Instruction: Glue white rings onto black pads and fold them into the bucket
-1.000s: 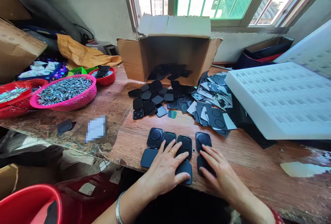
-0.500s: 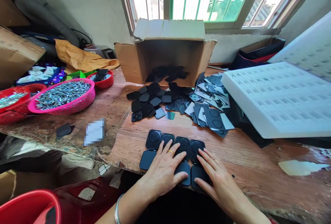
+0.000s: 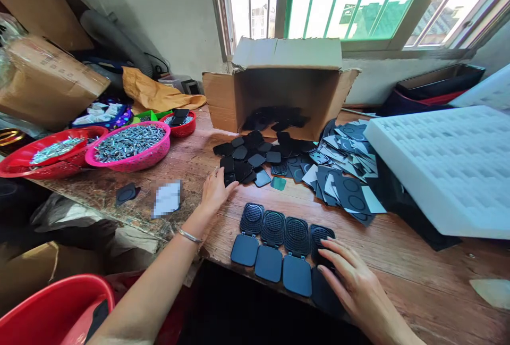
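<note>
Several black hinged square cases lie unfolded in a row at the bench's front edge, such as the second-from-right case (image 3: 297,276), with ridged circular halves behind and smooth halves in front. My right hand (image 3: 353,273) rests with fingers stretched over the rightmost case (image 3: 320,235), partly hiding it. My left hand (image 3: 215,190) is at the left front edge of a heap of black square pieces (image 3: 257,160). Its thumb and fingers are apart, touching or just over a piece there; I cannot tell whether it grips one.
Behind the heap an open cardboard box (image 3: 221,100) lies on its side. Dark and white sheets (image 3: 342,185) and a white foam tray (image 3: 434,175) are to the right. A pink basket (image 3: 149,160) of metal pins and red baskets (image 3: 59,161) stand left. A red tub (image 3: 59,294) is below.
My left hand has left the row of cases and moved forward and left to the black heap. My right hand stays on the rightmost case. The view has turned left.
</note>
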`<state>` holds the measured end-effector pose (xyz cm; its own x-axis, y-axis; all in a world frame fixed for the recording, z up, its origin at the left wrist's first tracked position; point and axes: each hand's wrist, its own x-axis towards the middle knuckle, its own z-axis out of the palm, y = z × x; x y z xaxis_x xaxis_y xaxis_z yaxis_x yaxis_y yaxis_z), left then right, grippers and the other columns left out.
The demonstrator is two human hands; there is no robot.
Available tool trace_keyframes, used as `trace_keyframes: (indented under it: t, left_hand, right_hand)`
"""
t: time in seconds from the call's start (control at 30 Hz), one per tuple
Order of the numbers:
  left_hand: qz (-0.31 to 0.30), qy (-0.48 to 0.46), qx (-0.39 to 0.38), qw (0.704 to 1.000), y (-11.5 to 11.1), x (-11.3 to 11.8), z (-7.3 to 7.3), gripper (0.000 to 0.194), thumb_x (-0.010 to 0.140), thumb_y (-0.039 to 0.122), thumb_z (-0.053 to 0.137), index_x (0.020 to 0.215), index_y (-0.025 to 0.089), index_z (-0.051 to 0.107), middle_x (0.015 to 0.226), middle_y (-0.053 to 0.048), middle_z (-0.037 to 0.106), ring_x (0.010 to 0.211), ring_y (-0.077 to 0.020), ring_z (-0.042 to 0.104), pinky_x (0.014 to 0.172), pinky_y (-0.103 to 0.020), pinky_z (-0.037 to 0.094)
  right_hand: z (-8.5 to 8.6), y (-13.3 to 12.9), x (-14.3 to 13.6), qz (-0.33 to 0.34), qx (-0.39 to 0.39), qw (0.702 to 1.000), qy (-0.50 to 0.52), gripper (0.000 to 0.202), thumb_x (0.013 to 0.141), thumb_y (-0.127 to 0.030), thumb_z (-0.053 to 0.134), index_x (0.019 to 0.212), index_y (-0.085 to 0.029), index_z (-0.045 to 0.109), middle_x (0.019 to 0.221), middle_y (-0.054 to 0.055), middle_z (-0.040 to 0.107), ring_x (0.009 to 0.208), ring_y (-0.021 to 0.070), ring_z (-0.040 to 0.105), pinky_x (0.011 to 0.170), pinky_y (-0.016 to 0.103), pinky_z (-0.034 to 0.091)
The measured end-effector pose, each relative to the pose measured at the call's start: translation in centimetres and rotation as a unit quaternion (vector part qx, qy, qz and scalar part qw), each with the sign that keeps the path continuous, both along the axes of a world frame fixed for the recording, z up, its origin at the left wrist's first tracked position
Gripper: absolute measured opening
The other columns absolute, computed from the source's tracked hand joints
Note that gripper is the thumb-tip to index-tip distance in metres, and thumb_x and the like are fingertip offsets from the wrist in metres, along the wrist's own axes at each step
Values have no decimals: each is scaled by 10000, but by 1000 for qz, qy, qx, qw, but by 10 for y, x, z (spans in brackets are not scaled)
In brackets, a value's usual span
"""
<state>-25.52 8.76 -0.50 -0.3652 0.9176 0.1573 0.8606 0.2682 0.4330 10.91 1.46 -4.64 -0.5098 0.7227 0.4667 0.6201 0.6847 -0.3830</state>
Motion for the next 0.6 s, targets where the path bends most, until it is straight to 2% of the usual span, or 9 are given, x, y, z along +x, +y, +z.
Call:
trace_keyframes:
  t: [0.1, 0.17, 0.27, 0.33, 0.4, 0.5, 0.53, 0.6]
  left_hand:
    - [23, -28, -4, 999, 5, -6, -2, 542, 760, 263, 706, 1258, 89, 581, 1241, -229, 640, 1222, -394, 543, 1034, -488, 406]
    - [44, -60, 1, 997, 3, -7, 1, 434, 751, 206, 670, 1175, 122, 632, 1101, -193, 706, 1136, -377, 608, 990, -461, 439]
    - [83, -124, 29, 988, -2, -12, 13, 319, 793, 174, 554, 1090, 142, 667, 996, -166, 731, 1075, -360, 644, 941, -452, 466]
    - [99, -184, 55, 976, -8, -10, 24, 345, 809, 181, 505, 1117, 147, 656, 1001, -135, 733, 1076, -324, 648, 922, -417, 490]
    - [92, -257, 73, 959, -19, 5, 32, 409, 818, 211, 487, 1199, 131, 611, 1031, -111, 730, 1032, -273, 670, 868, -368, 534]
    - [37, -373, 67, 925, -48, 59, 35, 468, 837, 277, 496, 1270, 108, 546, 1109, -110, 712, 949, -213, 701, 794, -328, 579]
    - [7, -424, 53, 904, -60, 82, 34, 470, 825, 296, 527, 1258, 115, 551, 1092, -103, 715, 918, -202, 708, 780, -321, 585]
    - [-64, -636, -15, 769, -84, 128, 28, 552, 780, 339, 647, 1280, 134, 530, 1022, -100, 723, 874, -215, 713, 790, -363, 589]
  right_hand:
    - [5, -1, -8, 7, -2, 1000, 13, 223, 946, -281, 535, 1097, -210, 683, 1213, 117, 673, 1172, 290, 616, 917, 484, 582]
    - [8, 0, -9, 8, -2, 1000, 23, 205, 944, -265, 538, 1075, -211, 687, 1189, 112, 683, 1172, 287, 614, 916, 477, 581]
    - [16, 0, -5, -2, -3, 999, 51, 188, 943, -239, 537, 1049, -215, 690, 1142, 109, 696, 1137, 275, 629, 917, 470, 575]
    - [21, -1, -3, -13, -10, 996, 82, 183, 937, -229, 545, 1047, -222, 692, 1110, 102, 705, 1088, 260, 649, 904, 447, 577]
    - [25, -4, -3, -29, -36, 992, 118, 188, 926, -247, 568, 1068, -233, 691, 1079, 91, 716, 1031, 248, 671, 876, 415, 585]
    - [28, -8, -10, -69, -148, 966, 202, 276, 921, -339, 583, 1170, -244, 652, 1057, 82, 730, 931, 226, 702, 784, 355, 604]
    - [29, -8, -13, -82, -199, 946, 244, 338, 921, -380, 579, 1226, -239, 616, 1060, 87, 731, 888, 217, 710, 744, 338, 608]
    - [32, -7, -18, -99, -297, 893, 323, 489, 908, -455, 581, 1331, -217, 517, 1046, 100, 731, 786, 197, 713, 679, 320, 610]
